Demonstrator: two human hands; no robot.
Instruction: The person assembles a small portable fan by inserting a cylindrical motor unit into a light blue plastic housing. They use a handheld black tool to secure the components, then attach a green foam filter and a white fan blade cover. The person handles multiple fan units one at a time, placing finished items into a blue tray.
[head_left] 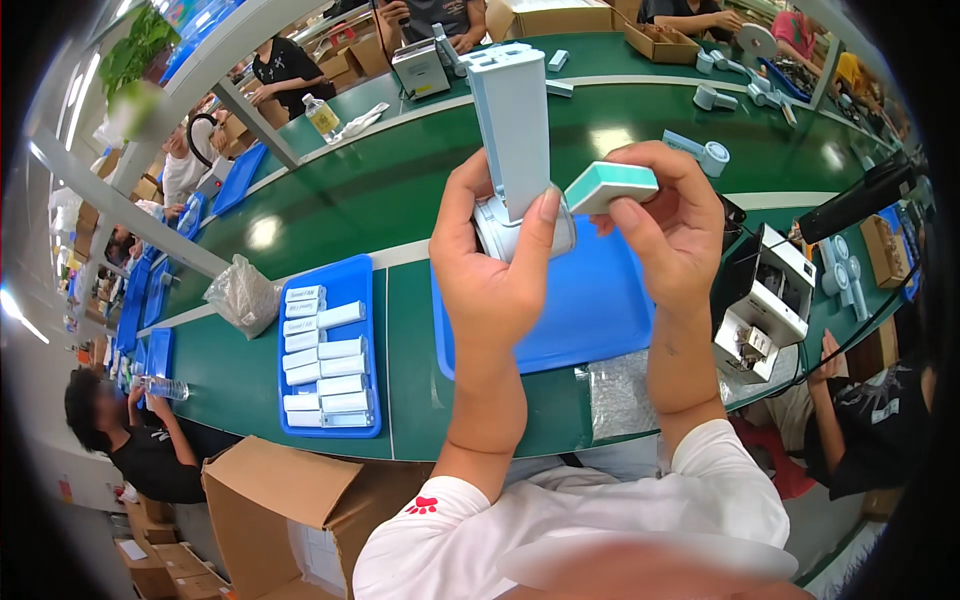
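My left hand (500, 235) is closed around a pale blue plastic housing (516, 125). Its long hollow handle points up, and its round end (522, 232) lies in my palm with my thumb pressed on it. In my right hand (672, 215), a small white-and-green buffing block (613, 185) is pinched between thumb and fingers. One slanted end of the block is close to the round end of the housing; whether they touch I cannot tell. Both hands are above a blue tray (590, 300).
At left, another blue tray (375, 400) holds several pale blue parts beside a plastic bag (243, 295). A black-and-white machine (765, 305) stands to the right. Bubble wrap (620, 395) lies at the near edge. Housings (713, 98) rest on the green conveyor (400, 190); an open carton (280, 480) is below.
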